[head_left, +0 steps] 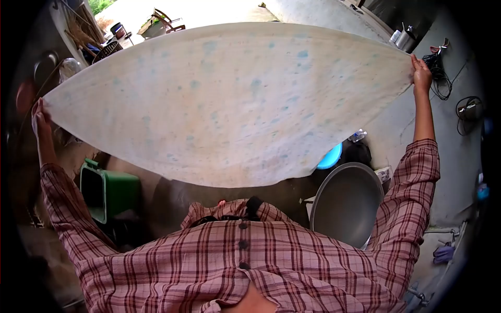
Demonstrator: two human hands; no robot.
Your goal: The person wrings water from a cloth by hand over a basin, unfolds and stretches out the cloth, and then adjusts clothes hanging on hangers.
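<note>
A large off-white cloth (229, 104) with scattered blue-green spots is stretched wide in front of me. At the far left, my left hand (40, 116) is closed on one corner of it. My right hand (421, 75) pinches the opposite corner, higher up at the right. Between my hands the top edge bows upward, and the lower edge sags toward my chest. Both arms are spread out in plaid sleeves. The cloth hides much of the floor behind it.
Below the cloth at left stands a green bin (122, 193). To the right are a big metal basin (347, 206), a bright blue tub (330, 156) and a clear plastic bottle (358, 135). Black cables (441, 78) hang on the right wall. A wooden chair (167, 22) stands far back.
</note>
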